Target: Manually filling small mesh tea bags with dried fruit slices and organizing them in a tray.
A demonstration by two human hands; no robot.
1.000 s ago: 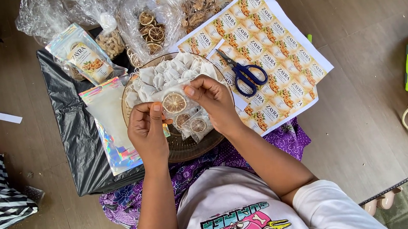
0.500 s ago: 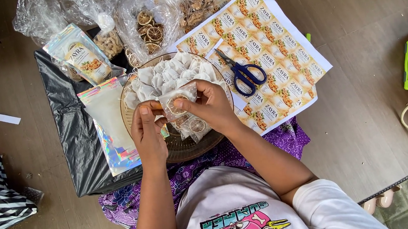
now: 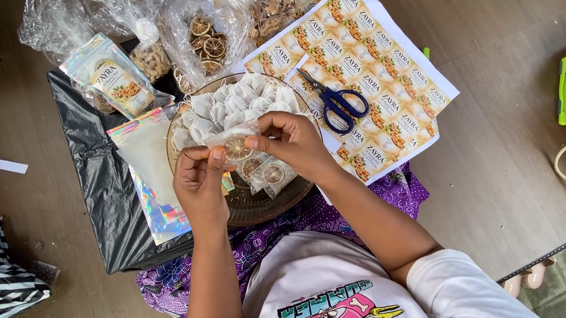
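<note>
Fingers of both hands pinched shut on a small clear packet (image 3: 236, 142) holding a dried citrus slice, left hand (image 3: 199, 182), right hand (image 3: 292, 141), above a round tray (image 3: 260, 208).

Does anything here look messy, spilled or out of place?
Nothing looks spilled or damaged. The blue-handled scissors lie open on the printed label sheets, and both hands hold a small clear packet with a dried citrus slice.

blue scissors (image 3: 336, 101); black sheet (image 3: 100, 193)
</note>
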